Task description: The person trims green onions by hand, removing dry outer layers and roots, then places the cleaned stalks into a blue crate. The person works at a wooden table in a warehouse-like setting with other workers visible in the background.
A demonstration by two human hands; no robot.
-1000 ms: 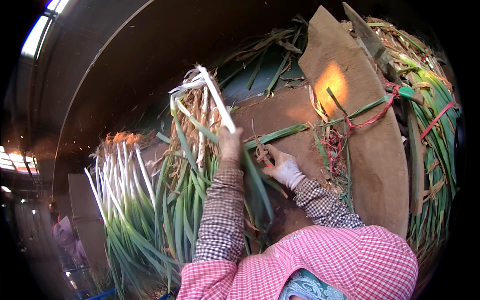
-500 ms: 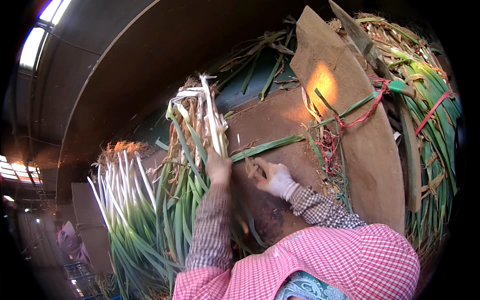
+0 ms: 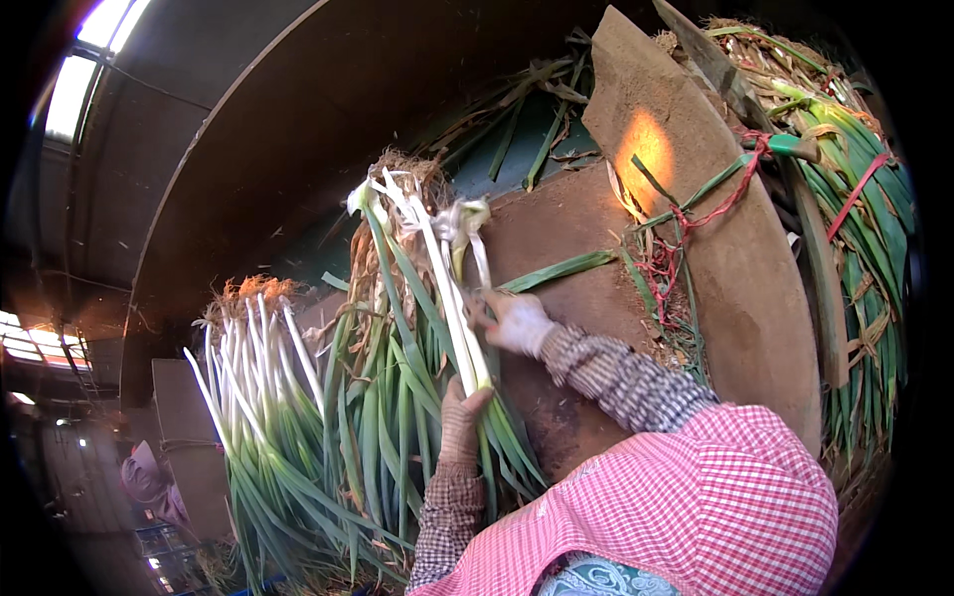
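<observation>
My left hand (image 3: 462,422), gloved and below centre, is closed round a few long green onions (image 3: 452,303) where their white stems turn green. The stems point away from me, with loose pale skins (image 3: 462,223) bunched near their far end. My right hand (image 3: 517,324), in a pale glove with soiled fingertips, is curled against the right side of these stems. Its fingers are bent together, and what they pinch, if anything, is unclear. Under and left of the held stems lies a pile of unpeeled green onions (image 3: 368,397) with dry brown skins and roots.
Further left lie clean white-stemmed green onions (image 3: 263,368). A brown board (image 3: 696,219) stands at the right, with red twine (image 3: 661,268) tied near it. Beyond it are bundled onions (image 3: 870,238) and a green-handled tool (image 3: 792,147). A loose leaf (image 3: 561,270) crosses the brown work surface (image 3: 556,363).
My left hand has moved down along the stems toward me. My right hand has moved up and left against them, and pale skins now hang loose beside the stems.
</observation>
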